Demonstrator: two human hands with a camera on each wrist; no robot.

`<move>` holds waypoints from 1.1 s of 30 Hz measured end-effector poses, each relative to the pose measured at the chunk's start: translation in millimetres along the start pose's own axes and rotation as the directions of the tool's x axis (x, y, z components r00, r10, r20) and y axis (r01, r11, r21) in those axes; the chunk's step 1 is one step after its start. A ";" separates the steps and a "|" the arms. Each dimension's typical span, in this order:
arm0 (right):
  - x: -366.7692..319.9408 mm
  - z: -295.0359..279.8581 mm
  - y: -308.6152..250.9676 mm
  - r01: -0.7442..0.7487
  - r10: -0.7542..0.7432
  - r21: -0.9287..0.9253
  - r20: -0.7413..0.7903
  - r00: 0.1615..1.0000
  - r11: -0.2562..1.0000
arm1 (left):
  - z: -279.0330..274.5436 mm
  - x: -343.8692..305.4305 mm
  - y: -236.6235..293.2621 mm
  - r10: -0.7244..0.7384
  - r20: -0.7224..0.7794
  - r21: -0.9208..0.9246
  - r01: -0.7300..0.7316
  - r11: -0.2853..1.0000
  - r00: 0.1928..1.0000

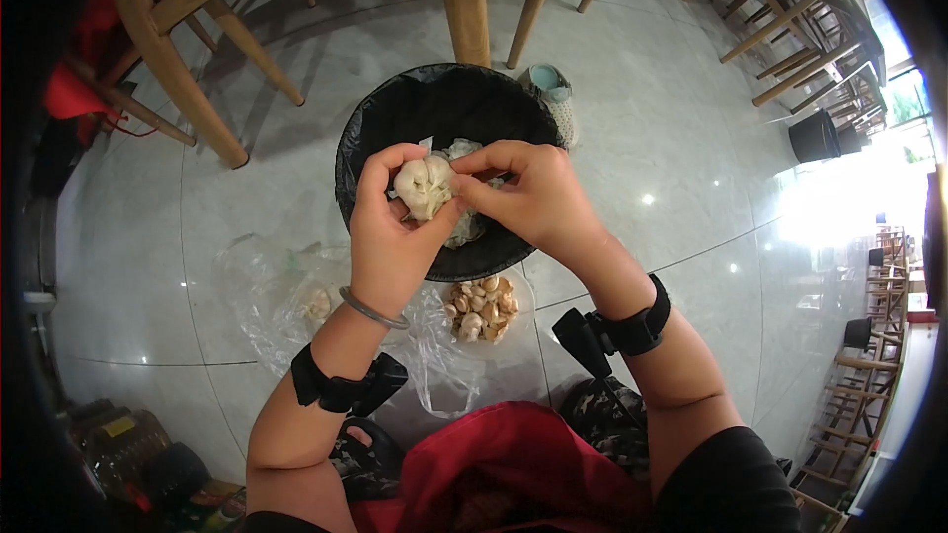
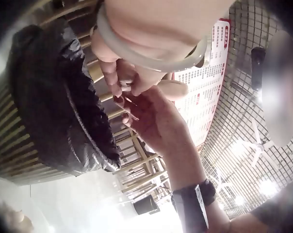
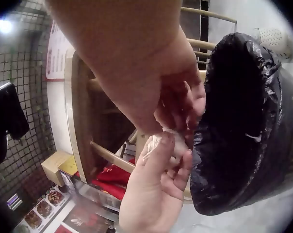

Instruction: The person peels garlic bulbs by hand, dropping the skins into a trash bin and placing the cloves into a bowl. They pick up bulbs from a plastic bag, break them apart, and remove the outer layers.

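Red cloth (image 1: 513,464) covers the wearer's lap at the lower edge of the head view. Grey tiled floor (image 1: 632,109) takes up most of the scene. On it stands a large round bin (image 1: 353,128), lined with black plastic, its mouth open below both hands. Beside the bin, nearer the wearer, lies a crumpled clear plastic bag (image 1: 267,311), and next to that a pale plate (image 1: 526,308) bearing a heap of garlic cloves (image 1: 482,308), tan and off-white.

Left hand (image 1: 388,227) is clenched around one side of the garlic bulb (image 1: 424,187), fingers and thumb curled about it. Right hand (image 1: 518,183) pinches at the opposite side with thumb and forefinger. The bulb is held over the bin's mouth; it is whitish, rounded and lobed, with a crease at the top and rough skin towards the thumbs.

Fingers conceal its sides and underside. Pale scraps (image 1: 462,150) inside the bin are partly covered by the right hand, and their makeup cannot be confirmed. A pale item within the bag is indistinct. Both wrist views show the bulb only in part, blurred and obstructed by fingers.
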State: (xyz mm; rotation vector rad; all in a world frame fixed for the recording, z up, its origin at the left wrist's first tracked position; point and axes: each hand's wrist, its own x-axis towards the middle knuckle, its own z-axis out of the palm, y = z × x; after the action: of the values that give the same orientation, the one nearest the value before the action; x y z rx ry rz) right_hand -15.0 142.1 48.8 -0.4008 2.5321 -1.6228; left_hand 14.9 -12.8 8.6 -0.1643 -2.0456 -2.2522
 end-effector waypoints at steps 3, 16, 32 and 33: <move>-1.0 0.0 -1.3 0.020 -0.020 -0.047 0.013 1.000 0.999 | -1.8 -0.4 -2.5 -0.004 -0.002 0.007 0.004 1.000 1.000; -3.0 5.3 7.2 -0.007 0.012 -0.058 0.092 0.996 0.998 | -12.7 2.1 -2.0 0.193 0.069 0.481 -0.202 0.853 0.979; -9.0 10.1 -7.2 -0.070 0.069 -0.108 -0.017 0.998 0.992 | -11.1 -2.2 5.0 0.215 0.071 0.489 -0.222 0.844 0.974; -8.9 11.7 -5.5 -0.040 0.036 -0.119 -0.038 0.999 0.992 | -10.5 -2.2 5.2 0.219 0.064 0.479 -0.223 0.849 0.974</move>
State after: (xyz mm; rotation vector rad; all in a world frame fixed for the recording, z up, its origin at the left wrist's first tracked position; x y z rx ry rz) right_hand -2.9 132.2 48.4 -0.3349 2.6554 -1.4826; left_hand 17.7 -23.8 12.4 -0.3458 -2.3761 -1.5499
